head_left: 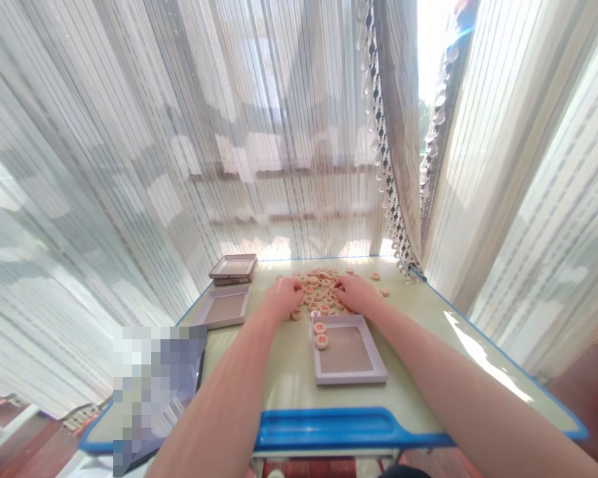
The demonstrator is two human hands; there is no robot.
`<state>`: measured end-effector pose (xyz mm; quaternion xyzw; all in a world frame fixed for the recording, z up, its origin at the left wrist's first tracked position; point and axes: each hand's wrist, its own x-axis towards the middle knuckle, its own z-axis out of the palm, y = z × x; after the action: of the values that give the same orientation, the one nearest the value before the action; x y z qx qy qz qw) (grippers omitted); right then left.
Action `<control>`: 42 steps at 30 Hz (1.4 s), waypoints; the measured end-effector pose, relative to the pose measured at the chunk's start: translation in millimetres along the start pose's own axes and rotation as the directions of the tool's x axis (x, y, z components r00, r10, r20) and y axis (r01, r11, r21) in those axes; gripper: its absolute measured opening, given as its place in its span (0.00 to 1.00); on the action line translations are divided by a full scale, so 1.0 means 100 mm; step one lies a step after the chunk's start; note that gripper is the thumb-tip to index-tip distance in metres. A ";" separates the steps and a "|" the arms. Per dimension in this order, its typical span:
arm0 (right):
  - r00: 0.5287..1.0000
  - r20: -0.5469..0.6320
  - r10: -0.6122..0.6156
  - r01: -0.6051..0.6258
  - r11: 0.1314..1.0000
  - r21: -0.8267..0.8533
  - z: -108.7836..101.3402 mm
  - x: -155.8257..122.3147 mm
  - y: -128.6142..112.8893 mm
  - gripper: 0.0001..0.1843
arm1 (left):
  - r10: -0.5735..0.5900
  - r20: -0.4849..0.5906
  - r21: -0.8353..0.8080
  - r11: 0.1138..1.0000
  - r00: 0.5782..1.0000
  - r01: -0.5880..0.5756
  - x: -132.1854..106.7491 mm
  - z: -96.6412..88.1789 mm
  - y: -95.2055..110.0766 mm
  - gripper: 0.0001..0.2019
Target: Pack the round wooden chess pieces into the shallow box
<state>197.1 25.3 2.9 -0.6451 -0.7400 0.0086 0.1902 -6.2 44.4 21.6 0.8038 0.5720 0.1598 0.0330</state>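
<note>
A loose heap of round wooden Chinese chess pieces [319, 296] with red and dark characters lies on the table. At its left edge is my left hand [285, 296], fingers curled and pressed together; what they hold, if anything, is hidden. My right hand [357, 293] is at the heap's right side, its thumb and fingers drawn together among the pieces. I cannot make out what is between them. Between my forearms, just nearer than the heap, sits a shallow pale tray [351, 378]. Two pieces with red characters, one Chinese chess piece [321, 341] nearest, lie along its left side.
At the table's back left is a stack of shallow trays [233, 267], with another tray [224, 309] before it. A dark, partly blurred flat object [179, 392] lies at the left edge. A few stray pieces [385, 292] lie right of the heap. Sheer curtains [289, 166] hang behind.
</note>
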 end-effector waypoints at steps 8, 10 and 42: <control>1.000 -0.004 -0.011 0.011 1.000 -0.019 0.07 0.04 -0.02 0.18 | 0.008 0.004 -0.017 1.000 1.000 -0.007 0.07 0.09 0.03 0.12; 0.999 -0.018 0.028 -0.029 0.999 -0.039 0.08 0.03 -0.06 0.19 | -0.026 -0.009 -0.013 1.000 1.000 0.026 0.07 0.08 0.05 0.11; 0.984 -0.175 0.034 -0.032 0.999 0.013 -0.05 -0.02 0.04 0.10 | -0.120 -0.063 0.042 0.992 0.991 0.123 -0.04 -0.17 0.10 0.19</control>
<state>202.5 23.0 5.9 -0.6547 -0.7095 -0.0411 0.2575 -2.9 35.2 39.4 0.7630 0.6241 0.1684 0.0069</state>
